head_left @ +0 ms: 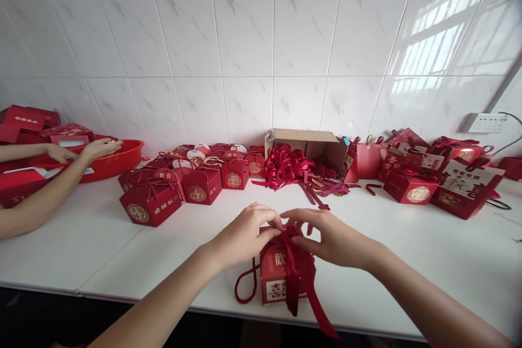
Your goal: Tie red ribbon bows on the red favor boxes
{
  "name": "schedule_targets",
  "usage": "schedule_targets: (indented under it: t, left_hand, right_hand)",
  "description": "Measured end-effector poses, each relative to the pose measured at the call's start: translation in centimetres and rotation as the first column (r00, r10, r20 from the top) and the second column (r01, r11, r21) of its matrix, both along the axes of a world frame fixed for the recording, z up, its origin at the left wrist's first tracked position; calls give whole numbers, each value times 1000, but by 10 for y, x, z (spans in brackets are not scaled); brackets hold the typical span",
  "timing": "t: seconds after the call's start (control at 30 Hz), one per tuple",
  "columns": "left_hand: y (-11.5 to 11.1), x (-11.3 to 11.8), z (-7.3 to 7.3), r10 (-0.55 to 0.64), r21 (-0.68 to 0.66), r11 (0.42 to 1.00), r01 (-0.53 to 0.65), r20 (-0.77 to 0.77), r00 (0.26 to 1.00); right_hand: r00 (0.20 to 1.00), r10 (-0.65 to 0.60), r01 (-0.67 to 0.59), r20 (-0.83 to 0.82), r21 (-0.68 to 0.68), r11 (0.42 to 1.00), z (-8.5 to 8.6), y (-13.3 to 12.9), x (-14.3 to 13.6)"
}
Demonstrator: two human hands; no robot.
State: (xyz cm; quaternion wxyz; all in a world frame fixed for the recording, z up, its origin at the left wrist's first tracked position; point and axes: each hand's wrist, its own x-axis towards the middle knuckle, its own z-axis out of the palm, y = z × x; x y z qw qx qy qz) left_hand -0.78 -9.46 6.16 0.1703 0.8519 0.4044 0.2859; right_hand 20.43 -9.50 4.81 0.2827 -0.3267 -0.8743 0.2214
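Observation:
A small red gift box (272, 272) with pale lettering stands near the table's front edge. Dark red ribbon (292, 272) runs over its top and down the front, one tail hanging past the table edge. My left hand (247, 234) pinches the ribbon at the top of the box, thumb against fingers. From the other side my right hand (322, 234) has its thumb and fingers closed on the same ribbon. The exact shape of the ribbon between the fingertips is partly hidden. A twisted red cord loop (247, 285) sticks out left of the box.
Several finished-looking red boxes (150, 206) stand back left. An open cardboard box (326, 147) spills a heap of red ribbons (285, 166). More boxes and bags (411, 187) are at right. At far left a co-worker's hands (98, 149) are over a red basin (132, 155).

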Motion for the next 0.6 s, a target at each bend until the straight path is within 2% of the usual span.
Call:
schedule_targets:
  t: [0.07, 0.13, 0.23, 0.3, 0.47, 0.53, 0.6]
  left_hand:
    - [1, 0, 3, -5, 7, 1000, 5, -65, 998]
    - [2, 0, 4, -11, 19, 1000, 14, -131, 991]
    - [5, 0, 5, -26, 27, 999, 31, -184, 983]
    - [9, -1, 5, -35, 22, 999, 40, -200, 979]
    - [16, -9, 6, 51, 13, 999, -49, -225, 973]
    - [18, -12, 7, 75, -32, 996, -83, -213, 974]
    - [18, -12, 7, 33, -118, 991, -56, -192, 981]
  right_hand:
    - [1000, 22, -21, -15, 33, 999, -7, 5, -3]
    - [1000, 15, -15, 0, 140, 990, -14, 8, -3]
    - [995, 55, -77, 82, 297, 952, -20, 10, 0]
    - [989, 77, -116, 124, 350, 929, -23, 11, 3]
    - [982, 108, -160, 153, 390, 907, -26, 11, 4]
    - [984, 127, -165, 122, 375, 912, -26, 10, 4]
    - [986, 146, -164, 77, 337, 927, -27, 10, 4]
